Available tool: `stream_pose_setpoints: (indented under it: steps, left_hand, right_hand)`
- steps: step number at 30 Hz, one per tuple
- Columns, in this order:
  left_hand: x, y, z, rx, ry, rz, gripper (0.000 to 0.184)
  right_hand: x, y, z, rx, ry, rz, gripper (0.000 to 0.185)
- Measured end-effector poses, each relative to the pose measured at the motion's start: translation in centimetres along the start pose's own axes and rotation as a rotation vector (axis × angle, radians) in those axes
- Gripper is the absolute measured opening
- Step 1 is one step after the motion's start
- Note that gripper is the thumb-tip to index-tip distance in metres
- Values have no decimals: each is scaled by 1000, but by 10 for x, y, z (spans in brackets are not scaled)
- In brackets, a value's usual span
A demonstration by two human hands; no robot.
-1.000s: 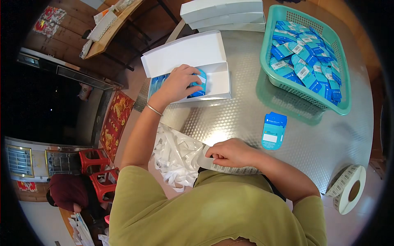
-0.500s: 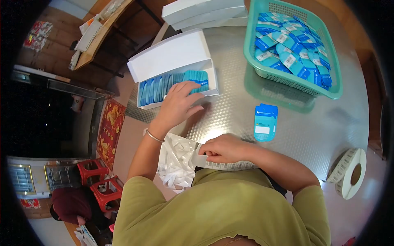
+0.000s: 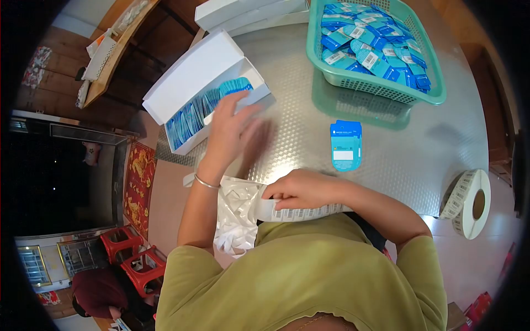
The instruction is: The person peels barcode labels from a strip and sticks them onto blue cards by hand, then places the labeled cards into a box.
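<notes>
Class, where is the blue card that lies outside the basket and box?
In the head view, the card lies right of centre on the metal table, between the green basket above it and the right hand below and to its left.

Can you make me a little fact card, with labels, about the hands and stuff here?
Left hand: fingers spread, by the white box
White box: lid open, a row of blue cards inside
Right hand: fingers curled at the label strip; grip partly hidden
Basket: green, piled with more blue cards
Single card: blue, lying on the metal table
Label roll: by the table's right edge
</notes>
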State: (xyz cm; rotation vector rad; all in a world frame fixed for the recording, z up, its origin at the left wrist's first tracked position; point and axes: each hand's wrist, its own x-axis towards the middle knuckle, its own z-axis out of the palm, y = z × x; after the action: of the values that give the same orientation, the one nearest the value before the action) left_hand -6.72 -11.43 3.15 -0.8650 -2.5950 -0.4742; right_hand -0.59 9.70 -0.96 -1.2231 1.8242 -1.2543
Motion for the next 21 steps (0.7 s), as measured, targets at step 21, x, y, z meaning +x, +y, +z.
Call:
stream_pose_setpoints:
  steps: [21]
  left_hand:
    - [-66,88,-23,-1428,-749,-386,18]
  right_hand:
    - [-78,-54,6,158,442,123,35]
